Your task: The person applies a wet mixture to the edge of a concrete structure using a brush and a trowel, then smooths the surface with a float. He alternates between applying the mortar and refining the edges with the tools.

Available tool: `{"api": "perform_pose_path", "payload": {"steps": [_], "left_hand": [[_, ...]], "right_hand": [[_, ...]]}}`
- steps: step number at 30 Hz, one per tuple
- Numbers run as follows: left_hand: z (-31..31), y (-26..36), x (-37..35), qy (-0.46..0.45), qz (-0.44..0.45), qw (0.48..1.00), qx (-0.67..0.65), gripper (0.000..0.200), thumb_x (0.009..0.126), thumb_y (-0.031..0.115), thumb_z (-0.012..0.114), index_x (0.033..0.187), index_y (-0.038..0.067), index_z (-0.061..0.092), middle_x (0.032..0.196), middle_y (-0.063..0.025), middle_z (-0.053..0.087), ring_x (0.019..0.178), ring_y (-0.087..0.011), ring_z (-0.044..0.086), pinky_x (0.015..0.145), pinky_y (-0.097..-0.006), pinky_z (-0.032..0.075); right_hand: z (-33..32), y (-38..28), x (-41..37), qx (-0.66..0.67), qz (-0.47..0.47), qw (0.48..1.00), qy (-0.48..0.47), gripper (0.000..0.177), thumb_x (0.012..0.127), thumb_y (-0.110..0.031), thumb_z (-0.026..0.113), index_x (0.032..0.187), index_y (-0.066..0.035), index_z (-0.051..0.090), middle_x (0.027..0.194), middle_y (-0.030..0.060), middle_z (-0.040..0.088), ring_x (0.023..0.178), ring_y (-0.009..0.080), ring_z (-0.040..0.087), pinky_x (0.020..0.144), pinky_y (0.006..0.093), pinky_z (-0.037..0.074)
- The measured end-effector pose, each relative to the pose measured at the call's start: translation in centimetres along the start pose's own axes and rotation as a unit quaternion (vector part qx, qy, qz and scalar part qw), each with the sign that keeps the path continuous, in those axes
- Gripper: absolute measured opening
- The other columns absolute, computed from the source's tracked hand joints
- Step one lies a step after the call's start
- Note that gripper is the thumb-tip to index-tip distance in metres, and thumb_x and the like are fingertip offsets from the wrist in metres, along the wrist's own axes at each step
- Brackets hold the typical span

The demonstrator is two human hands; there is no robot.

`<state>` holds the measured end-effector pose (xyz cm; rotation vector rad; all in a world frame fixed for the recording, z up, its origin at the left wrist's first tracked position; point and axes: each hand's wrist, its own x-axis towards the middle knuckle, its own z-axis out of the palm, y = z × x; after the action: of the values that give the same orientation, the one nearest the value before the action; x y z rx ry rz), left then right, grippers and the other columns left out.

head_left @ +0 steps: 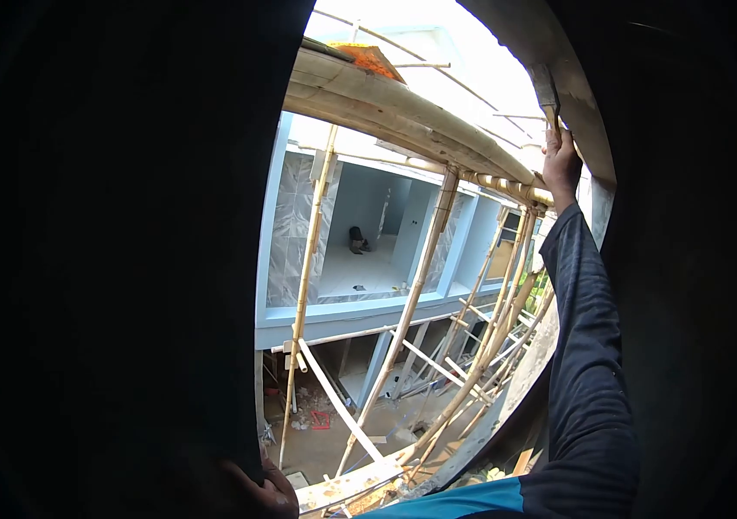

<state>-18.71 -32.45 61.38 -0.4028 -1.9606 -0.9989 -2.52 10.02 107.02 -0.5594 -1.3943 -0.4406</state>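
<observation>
My right hand (563, 164) is raised at the upper right, its fingers wrapped round the handle of a flat tool (548, 93), which looks like a brush or scraper. The tool's wide end lies against the curved grey edge of the opening (583, 95). At the bottom, my left hand (272, 493) is partly in shadow beside the dark left edge of the opening; its fingers are mostly hidden, and I cannot make out whether it grips anything.
Bamboo scaffolding (420, 285) stands outside, with a thick horizontal beam (412, 117) across the top. Beyond is a light blue building (347, 318) with a person (358, 240) low on an upper floor. The ground (360, 441) lies far below. Dark surfaces flank both sides.
</observation>
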Motion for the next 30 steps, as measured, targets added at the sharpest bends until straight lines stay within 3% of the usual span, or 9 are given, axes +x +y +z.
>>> {"api": "perform_pose_path", "payload": {"steps": [5, 10, 12, 13, 16, 21, 24, 27, 30], "left_hand": [[-0.5, 0.5, 0.3, -0.013, -0.01, 0.999, 0.048, 0.065, 0.091, 0.014, 0.062, 0.14, -0.011, 0.027, 0.134, -0.0348, 0.04, 0.125, -0.0432, 0.044, 0.104, -0.0459, 0.041], [0.9, -0.7, -0.5, 0.023, 0.003, 0.998, 0.059, 0.068, 0.091, 0.014, 0.061, 0.142, -0.009, 0.022, 0.137, -0.0333, 0.038, 0.126, -0.042, 0.044, 0.101, -0.0462, 0.044], [1.3, -0.7, -0.9, -0.013, -0.151, 0.988, -0.001, 0.075, 0.087, 0.018, 0.069, 0.141, -0.008, 0.024, 0.137, -0.0302, 0.041, 0.123, -0.0389, 0.048, 0.095, -0.0455, 0.05], [1.1, -3.6, -0.7, 0.016, 0.147, 0.988, 0.055, 0.074, 0.087, 0.017, 0.068, 0.139, -0.015, 0.027, 0.133, -0.0359, 0.041, 0.119, -0.0436, 0.048, 0.101, -0.0467, 0.039], [-0.9, -1.8, 1.5, 0.017, 0.187, 0.949, 0.252, 0.074, 0.087, 0.016, 0.067, 0.139, -0.016, 0.024, 0.133, -0.0366, 0.041, 0.12, -0.0428, 0.048, 0.101, -0.0458, 0.039], [0.0, -0.6, 1.6, 0.149, 0.082, 0.984, 0.051, 0.072, 0.087, 0.024, 0.069, 0.136, -0.015, 0.034, 0.134, -0.0342, 0.042, 0.12, -0.0432, 0.048, 0.101, -0.0451, 0.039], [-0.7, 1.0, 2.1, 0.168, 0.077, 0.975, 0.119, 0.074, 0.086, 0.028, 0.07, 0.135, -0.015, 0.036, 0.133, -0.0329, 0.044, 0.119, -0.0426, 0.049, 0.101, -0.0454, 0.039], [-0.1, 1.2, 2.5, 0.201, 0.071, 0.967, 0.139, 0.075, 0.085, 0.031, 0.071, 0.135, -0.014, 0.038, 0.131, -0.0327, 0.047, 0.116, -0.0419, 0.052, 0.1, -0.0461, 0.04], [0.5, 1.6, 3.1, 0.264, 0.061, 0.956, 0.113, 0.075, 0.083, 0.035, 0.072, 0.133, -0.012, 0.041, 0.125, -0.0326, 0.05, 0.111, -0.044, 0.054, 0.094, -0.049, 0.044]], "right_hand": [[-1.0, 5.0, -3.7, 0.008, 0.055, 0.997, 0.047, 0.03, 0.098, -0.035, 0.047, 0.107, -0.008, 0.057, 0.082, 0.0121, 0.069, 0.076, 0.0273, 0.07, 0.068, 0.0391, 0.053], [-1.6, -6.4, -2.3, 0.099, -0.177, 0.976, 0.074, 0.022, 0.096, -0.028, 0.054, 0.107, -0.009, 0.057, 0.073, 0.0098, 0.066, 0.068, 0.0255, 0.068, 0.059, 0.0361, 0.051], [-1.0, -9.7, -0.6, 0.106, -0.244, 0.959, 0.094, 0.025, 0.096, -0.026, 0.056, 0.112, -0.007, 0.058, 0.076, 0.0092, 0.067, 0.066, 0.0201, 0.068, 0.06, 0.0314, 0.052], [-1.0, -10.8, 0.0, 0.093, -0.225, 0.966, 0.081, 0.025, 0.096, -0.03, 0.056, 0.109, -0.009, 0.059, 0.073, 0.0077, 0.067, 0.068, 0.0208, 0.068, 0.06, 0.0322, 0.052], [-1.0, -10.3, 1.1, 0.111, -0.234, 0.961, 0.102, 0.027, 0.095, -0.035, 0.055, 0.107, -0.011, 0.06, 0.071, 0.0067, 0.068, 0.067, 0.0234, 0.068, 0.06, 0.035, 0.051], [-1.3, 5.2, 1.6, -0.029, -0.171, 0.978, 0.115, 0.028, 0.096, -0.038, 0.052, 0.104, -0.012, 0.059, 0.074, 0.0064, 0.067, 0.07, 0.0239, 0.067, 0.062, 0.0356, 0.05], [-3.1, 18.4, -1.5, -0.088, 0.127, 0.988, 0.004, 0.032, 0.095, -0.04, 0.047, 0.102, -0.011, 0.06, 0.083, 0.0125, 0.068, 0.081, 0.0356, 0.065, 0.071, 0.0447, 0.049], [-4.5, 33.0, -9.0, 0.014, 0.178, 0.984, 0.024, 0.025, 0.095, -0.026, 0.053, 0.098, -0.002, 0.059, 0.068, 0.0086, 0.061, 0.059, 0.0174, 0.061, 0.057, 0.0325, 0.047], [-7.7, 37.0, -20.3, 0.004, 0.215, 0.977, 0.005, 0.026, 0.096, -0.025, 0.052, 0.101, 0.0, 0.057, 0.071, 0.0103, 0.061, 0.059, 0.0182, 0.062, 0.058, 0.0336, 0.048]]}}
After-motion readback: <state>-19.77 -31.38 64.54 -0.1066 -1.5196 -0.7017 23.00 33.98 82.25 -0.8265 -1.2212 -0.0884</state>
